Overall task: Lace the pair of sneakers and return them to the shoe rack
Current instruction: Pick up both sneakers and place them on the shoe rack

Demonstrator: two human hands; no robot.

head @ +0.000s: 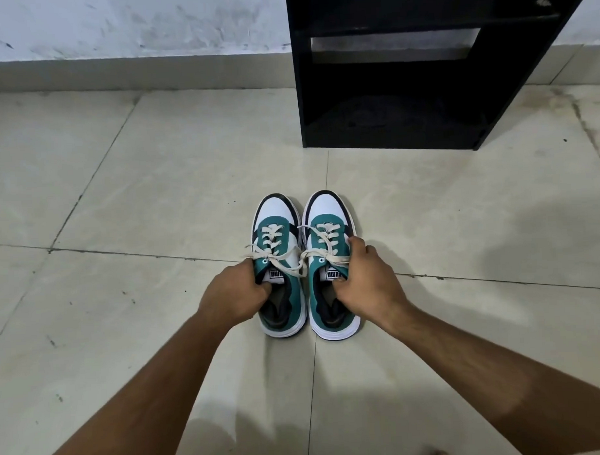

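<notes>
Two green, white and black sneakers stand side by side on the tiled floor, toes pointing away from me. Cream laces run through the eyelets of both, tied across the tongues. My left hand (233,294) grips the left sneaker (276,228) at its collar, fingers inside the opening. My right hand (365,283) grips the right sneaker (327,223) the same way, thumb inside and fingers over its outer side. The black shoe rack (491,84) stands beyond them against the wall, up and to the right.
The rack has open black shelves with nothing visible on the lower ones. Beige floor tiles (154,198) with dark grout lines stretch all around. A scuffed white wall (131,25) runs along the back. Both my bare forearms reach in from the bottom.
</notes>
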